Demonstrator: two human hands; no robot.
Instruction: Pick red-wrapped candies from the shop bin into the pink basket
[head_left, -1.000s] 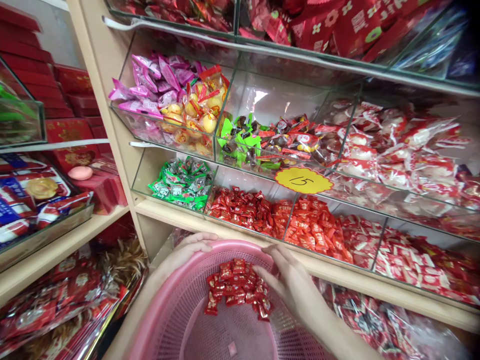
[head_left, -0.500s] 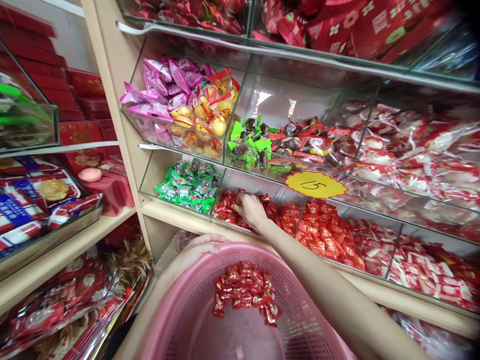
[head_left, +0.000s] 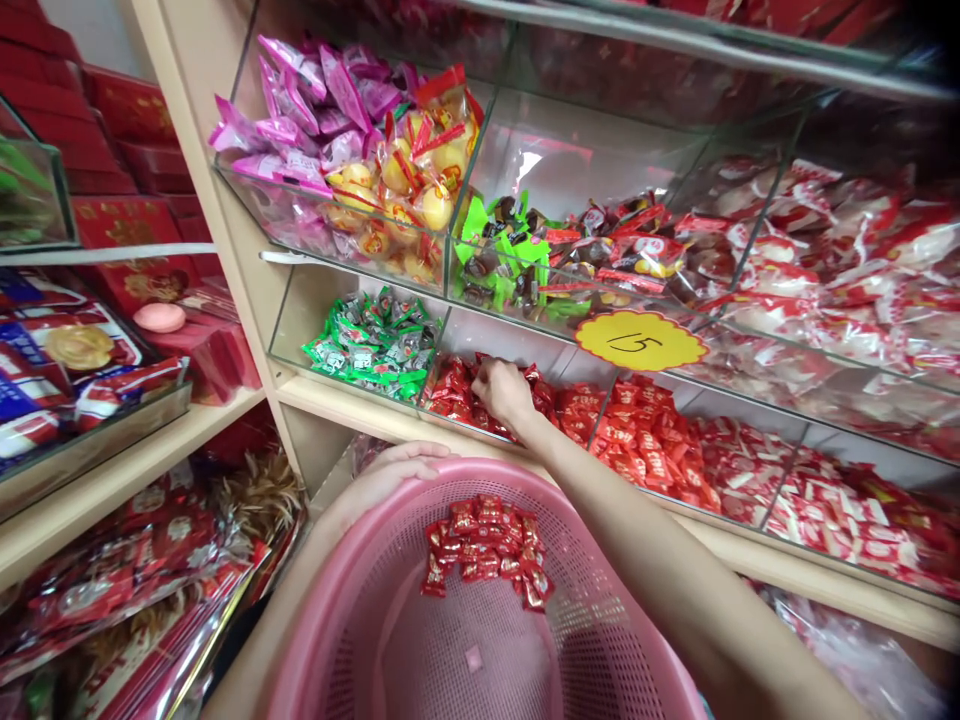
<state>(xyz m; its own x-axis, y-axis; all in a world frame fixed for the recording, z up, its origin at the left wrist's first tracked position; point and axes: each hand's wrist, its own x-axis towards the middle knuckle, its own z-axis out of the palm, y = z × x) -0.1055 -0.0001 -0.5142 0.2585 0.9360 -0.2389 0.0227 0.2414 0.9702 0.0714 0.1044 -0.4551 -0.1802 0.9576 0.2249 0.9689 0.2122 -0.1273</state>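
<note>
Right hand [head_left: 504,393] in red candies [head_left: 457,392]; left hand [head_left: 386,474] grips one basket [head_left: 360,640].

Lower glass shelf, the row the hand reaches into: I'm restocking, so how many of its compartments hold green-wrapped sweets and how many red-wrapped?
Green-wrapped sweets: 1 compartment
Red-wrapped sweets: 3 compartments; the right hand is in the leftmost of them
Total: 4 compartments in view
The left hand grips the pink basket.

Bright, even light from above – glare streaks the glass bins [head_left: 540,165]. Edges bend and smear, corners darken; the centre is sharp.
</note>
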